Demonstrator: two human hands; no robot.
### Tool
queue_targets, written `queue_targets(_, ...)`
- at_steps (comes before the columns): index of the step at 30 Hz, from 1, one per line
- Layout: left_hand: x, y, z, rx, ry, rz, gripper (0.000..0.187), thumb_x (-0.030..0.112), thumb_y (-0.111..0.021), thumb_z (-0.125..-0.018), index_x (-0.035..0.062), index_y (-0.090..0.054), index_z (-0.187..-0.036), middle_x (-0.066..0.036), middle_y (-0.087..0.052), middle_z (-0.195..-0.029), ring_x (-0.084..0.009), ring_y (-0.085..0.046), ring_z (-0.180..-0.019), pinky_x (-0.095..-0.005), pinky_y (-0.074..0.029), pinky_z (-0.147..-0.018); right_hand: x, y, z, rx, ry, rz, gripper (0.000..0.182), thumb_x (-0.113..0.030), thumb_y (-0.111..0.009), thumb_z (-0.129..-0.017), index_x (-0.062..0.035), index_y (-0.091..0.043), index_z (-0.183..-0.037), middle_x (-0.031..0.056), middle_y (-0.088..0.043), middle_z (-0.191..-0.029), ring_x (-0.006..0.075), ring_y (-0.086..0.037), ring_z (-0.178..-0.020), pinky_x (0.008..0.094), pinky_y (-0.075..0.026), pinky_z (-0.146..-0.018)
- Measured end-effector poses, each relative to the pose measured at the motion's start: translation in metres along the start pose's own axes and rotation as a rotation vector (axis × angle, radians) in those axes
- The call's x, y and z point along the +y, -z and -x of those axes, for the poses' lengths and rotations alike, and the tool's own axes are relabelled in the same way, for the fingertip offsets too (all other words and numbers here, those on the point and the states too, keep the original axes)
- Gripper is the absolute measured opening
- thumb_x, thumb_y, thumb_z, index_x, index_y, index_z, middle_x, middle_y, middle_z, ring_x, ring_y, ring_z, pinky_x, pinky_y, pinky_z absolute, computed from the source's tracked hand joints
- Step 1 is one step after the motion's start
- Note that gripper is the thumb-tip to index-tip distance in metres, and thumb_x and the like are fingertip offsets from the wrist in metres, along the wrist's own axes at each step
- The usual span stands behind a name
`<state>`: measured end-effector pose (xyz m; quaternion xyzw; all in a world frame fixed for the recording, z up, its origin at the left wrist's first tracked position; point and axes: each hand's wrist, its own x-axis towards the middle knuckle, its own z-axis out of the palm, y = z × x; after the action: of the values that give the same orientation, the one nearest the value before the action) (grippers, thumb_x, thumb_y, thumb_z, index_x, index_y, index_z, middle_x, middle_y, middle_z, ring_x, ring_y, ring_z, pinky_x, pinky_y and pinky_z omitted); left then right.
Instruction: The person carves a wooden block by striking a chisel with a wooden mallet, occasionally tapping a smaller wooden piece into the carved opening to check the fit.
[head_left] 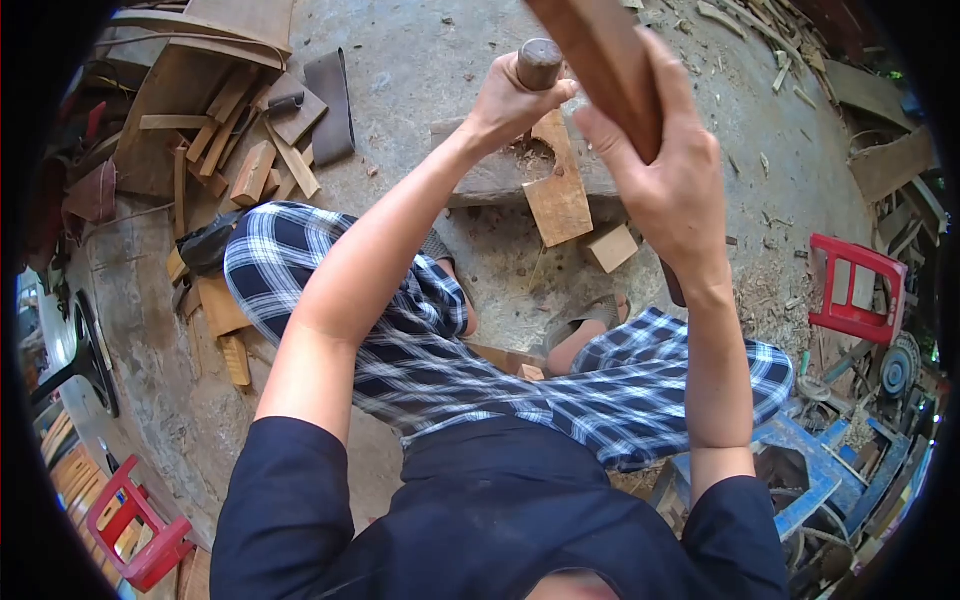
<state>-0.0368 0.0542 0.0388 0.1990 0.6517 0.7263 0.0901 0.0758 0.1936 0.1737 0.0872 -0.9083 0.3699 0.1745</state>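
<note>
My left hand [508, 108] is closed around a chisel [540, 62], of which only the thick round handle end shows; its blade is hidden beneath the fist. Below that hand lies a pale wooden board [562, 205] with a rounded cutout, resting across a low, worn wooden beam [480, 187]. Raised nearer the camera, my right hand [680, 165] grips a thick brown wooden bar [610, 65], whose far end leaves the top of the view. The bar is slightly blurred and apart from the chisel handle. A small wood block [611, 247] sits beside the board.
Wood offcuts [225, 120] are heaped at the left, with a dark flat strip [330, 105] beside them. Red plastic stools stand at right [858, 290] and lower left [140, 525]. Blue metal machinery [815, 480] is at lower right. Shavings litter the concrete floor [790, 160].
</note>
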Motion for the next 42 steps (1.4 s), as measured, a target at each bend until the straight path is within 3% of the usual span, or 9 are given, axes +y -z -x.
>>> queue_targets(4, -0.008, 0.004, -0.004, 0.013, 0.008, -0.026, 0.021, 0.017, -0.077, -0.087, 0.0055, -0.063, -0.078, 0.005, -0.059, -0.07, -0.0049, -0.051, -0.064, -0.0265, -0.044, -0.059, -0.005, -0.004, -0.002, 0.056, -0.054, -0.035, 0.067, -0.038, -0.072, -0.089, -0.0143, -0.044, -0.145, 0.0212, -0.074, -0.092, 0.0369, -0.075, -0.08, 0.0443, -0.061, -0.07)
queue_targets(6, -0.005, 0.0, -0.002, 0.008, 0.021, -0.044, 0.017, 0.017, -0.077, -0.087, 0.0053, -0.066, -0.082, 0.005, -0.06, -0.072, -0.0051, -0.052, -0.065, -0.0271, -0.045, -0.059, 0.008, -0.005, 0.002, -0.196, -0.161, 0.32, 0.069, -0.037, -0.071, -0.088, -0.0159, -0.042, -0.148, 0.0218, -0.074, -0.097, 0.0391, -0.074, -0.087, 0.0466, -0.06, -0.075)
queue_targets(10, 0.001, -0.003, 0.006, 0.059, -0.02, 0.08, 0.011, 0.014, -0.076, -0.088, 0.0047, -0.072, -0.091, 0.003, -0.067, -0.073, -0.0051, -0.059, -0.063, -0.0254, -0.05, -0.058, 0.017, -0.004, 0.017, -0.17, -0.206, 0.11, 0.07, -0.038, -0.071, -0.088, -0.0156, -0.042, -0.148, 0.0217, -0.073, -0.098, 0.039, -0.073, -0.091, 0.0465, -0.058, -0.08)
queue_targets(12, 0.005, 0.005, -0.002, -0.023, 0.163, -0.009, 0.01, 0.014, -0.077, -0.088, 0.0057, -0.072, -0.09, 0.001, -0.069, -0.074, -0.0055, -0.061, -0.062, -0.0232, -0.051, -0.056, 0.021, -0.002, 0.024, -0.13, -0.231, 0.004, 0.069, -0.038, -0.072, -0.088, -0.0153, -0.043, -0.147, 0.0217, -0.073, -0.101, 0.0387, -0.073, -0.094, 0.046, -0.057, -0.083)
queue_targets(16, 0.02, 0.012, -0.009, 0.074, 0.032, 0.038, 0.016, 0.02, -0.081, -0.086, 0.0078, -0.07, -0.087, -0.001, -0.067, -0.071, -0.0057, -0.061, -0.06, -0.023, -0.049, -0.052, 0.03, 0.006, 0.048, -0.082, -0.305, -0.036, 0.07, -0.04, -0.071, -0.089, -0.0118, -0.044, -0.147, 0.0225, -0.07, -0.115, 0.0369, -0.07, -0.106, 0.0443, -0.054, -0.091)
queue_targets(17, 0.025, 0.018, -0.011, 0.006, 0.089, -0.047, 0.021, 0.018, -0.081, -0.085, 0.0079, -0.066, -0.095, -0.001, -0.067, -0.082, -0.0096, -0.067, -0.073, -0.0264, -0.055, -0.066, 0.03, 0.008, 0.051, -0.08, -0.345, -0.075, 0.07, -0.04, -0.072, -0.089, -0.0101, -0.044, -0.146, 0.0225, -0.068, -0.119, 0.0359, -0.068, -0.109, 0.0437, -0.053, -0.094)
queue_targets(20, 0.023, 0.015, -0.013, -0.025, 0.106, -0.059, 0.022, 0.02, -0.082, -0.085, 0.0083, -0.064, -0.092, 0.0, -0.067, -0.081, -0.0096, -0.067, -0.074, -0.0258, -0.055, -0.067, 0.03, 0.01, 0.057, -0.061, -0.477, -0.165, 0.072, -0.04, -0.074, -0.088, -0.0075, -0.045, -0.146, 0.0223, -0.067, -0.121, 0.0342, -0.068, -0.11, 0.0424, -0.052, -0.095)
queue_targets(37, 0.016, -0.005, -0.017, -0.163, 0.026, -0.19, 0.02, 0.02, -0.079, -0.087, 0.0068, -0.066, -0.094, -0.001, -0.066, -0.08, -0.0093, -0.064, -0.074, -0.0262, -0.053, -0.063, 0.035, 0.011, 0.066, -0.058, -0.534, -0.275, 0.071, -0.037, -0.075, -0.089, -0.0045, -0.045, -0.145, 0.0225, -0.065, -0.124, 0.0314, -0.066, -0.114, 0.0401, -0.05, -0.099)
queue_targets(42, 0.019, -0.012, -0.019, -0.107, -0.002, -0.145, 0.023, 0.022, -0.081, -0.085, 0.0058, -0.065, -0.084, 0.0, -0.065, -0.075, -0.007, -0.059, -0.069, -0.0265, -0.049, -0.064, 0.038, 0.01, 0.064, -0.052, -0.534, -0.295, 0.071, -0.037, -0.075, -0.089, -0.0044, -0.045, -0.144, 0.0222, -0.065, -0.124, 0.0315, -0.066, -0.113, 0.0401, -0.05, -0.099)
